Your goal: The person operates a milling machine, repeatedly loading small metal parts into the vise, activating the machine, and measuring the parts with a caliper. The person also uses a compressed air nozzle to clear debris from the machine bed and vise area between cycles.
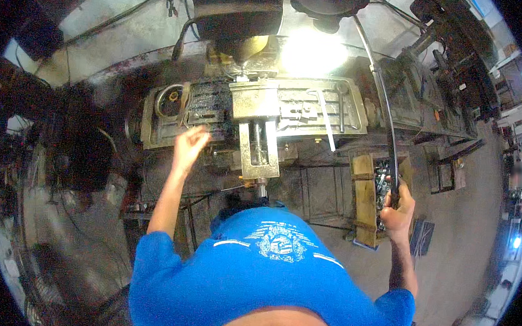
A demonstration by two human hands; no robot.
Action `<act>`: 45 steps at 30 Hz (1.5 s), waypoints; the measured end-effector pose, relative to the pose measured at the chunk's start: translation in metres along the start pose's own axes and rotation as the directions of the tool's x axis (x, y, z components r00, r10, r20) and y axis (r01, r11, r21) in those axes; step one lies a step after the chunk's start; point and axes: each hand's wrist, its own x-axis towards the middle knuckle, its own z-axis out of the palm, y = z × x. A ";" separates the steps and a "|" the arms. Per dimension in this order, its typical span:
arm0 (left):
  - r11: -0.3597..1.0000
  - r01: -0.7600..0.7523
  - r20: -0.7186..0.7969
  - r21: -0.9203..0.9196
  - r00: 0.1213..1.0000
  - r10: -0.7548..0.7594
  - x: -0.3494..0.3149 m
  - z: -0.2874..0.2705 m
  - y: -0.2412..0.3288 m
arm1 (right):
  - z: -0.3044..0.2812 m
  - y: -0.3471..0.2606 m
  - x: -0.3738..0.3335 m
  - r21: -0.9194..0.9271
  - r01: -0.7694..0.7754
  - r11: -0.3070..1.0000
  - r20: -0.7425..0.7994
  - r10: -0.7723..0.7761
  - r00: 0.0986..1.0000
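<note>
Black lever [391, 132] extends from inside the right grip [397, 214].

I see one big white light [314, 51] glaring behind the bench [352, 125], and its metal shines. The left hand [190, 147] looks bright, the right hand [398, 213] dimmer. The left side is very dark. Near the round black edges, lines bend and look fuzzy.

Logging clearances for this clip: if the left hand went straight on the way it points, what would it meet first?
Probably the dark patch on the machine table, just ahead of the left hand; depth is unclear.
</note>
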 end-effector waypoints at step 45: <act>0.557 0.540 -0.029 0.631 0.734 -0.679 -0.190 -0.034 -0.221 | 0.028 0.047 0.020 0.248 0.090 0.965 0.019 -0.097 0.995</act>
